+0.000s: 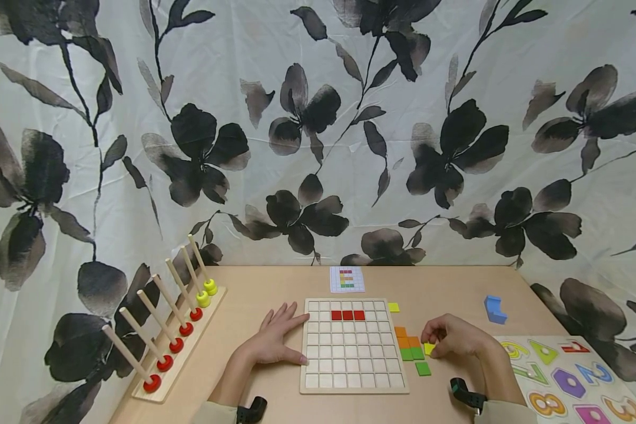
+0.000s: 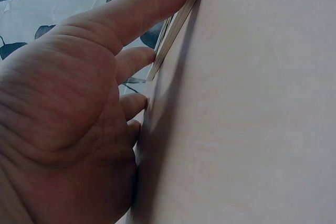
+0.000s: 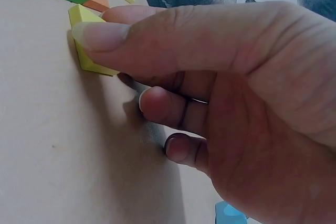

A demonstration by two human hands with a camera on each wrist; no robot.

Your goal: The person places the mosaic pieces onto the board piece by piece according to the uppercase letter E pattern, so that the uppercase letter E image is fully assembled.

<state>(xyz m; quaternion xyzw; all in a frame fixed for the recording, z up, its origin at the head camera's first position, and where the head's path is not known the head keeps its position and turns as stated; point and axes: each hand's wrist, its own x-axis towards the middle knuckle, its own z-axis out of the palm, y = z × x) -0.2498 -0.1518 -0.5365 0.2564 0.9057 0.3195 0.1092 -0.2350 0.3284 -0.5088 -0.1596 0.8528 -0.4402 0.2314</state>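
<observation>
Your left hand (image 1: 275,335) lies spread, thumb at the grid board (image 1: 355,352)'s left edge. Orange tiles (image 1: 400,332) and green tiles (image 1: 423,369) crowd the way to the yellow tile (image 1: 429,348), at the board's three o'clock; it looks light, stiff, smooth, best held near an edge. Your right hand (image 1: 456,337) pinches it, thumb against forefinger. A blue block (image 1: 494,310) sits at that hand's two o'clock.

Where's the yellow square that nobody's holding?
In the head view, that yellow square lies on the table, just right of the grid board by its far right corner, farther back than the orange squares.
</observation>
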